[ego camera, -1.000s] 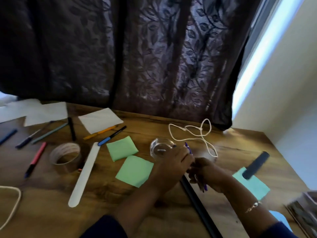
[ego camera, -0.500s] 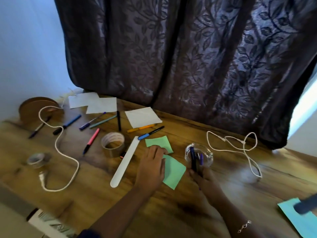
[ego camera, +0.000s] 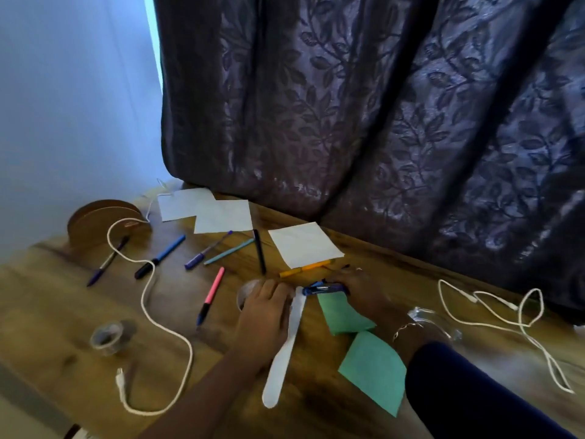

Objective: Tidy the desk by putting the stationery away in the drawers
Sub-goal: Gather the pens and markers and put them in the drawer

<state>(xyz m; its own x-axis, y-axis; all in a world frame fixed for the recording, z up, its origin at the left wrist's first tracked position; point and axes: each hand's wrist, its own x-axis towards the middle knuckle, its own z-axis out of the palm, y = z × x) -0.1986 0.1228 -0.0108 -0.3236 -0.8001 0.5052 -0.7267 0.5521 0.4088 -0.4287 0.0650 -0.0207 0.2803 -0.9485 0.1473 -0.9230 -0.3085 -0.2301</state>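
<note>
Both hands have shifted since half a second back: left hand (ego camera: pixel 264 315) off the green paper onto the brown cardboard-cored tape roll (ego camera: pixel 248 291); right hand (ego camera: pixel 361 293) away from the clear glass dish (ego camera: pixel 433 321), forward toward the orange pen (ego camera: pixel 300 269).

Left fingers drape over the roll; firm grip or not, cannot tell. Right hand clasps a bundle of blue pens (ego camera: pixel 321 288), held low over the wooden desk (ego camera: pixel 63 312).

Step in hand, by my reading: gathering. No drawer in view. Next move likely calls for adding the orange pen without spilling the bundle.

Count:
- loose pens (ego camera: pixel 212 289) on desk: seven
- white paper sheets (ego camera: pixel 304 245): three
- green paper squares (ego camera: pixel 343 315): two
- tape rolls: two, counting the small grey one (ego camera: pixel 107 339)
- white cables (ego camera: pixel 152 312): two
- flat white stick (ego camera: pixel 285 350): one
</note>
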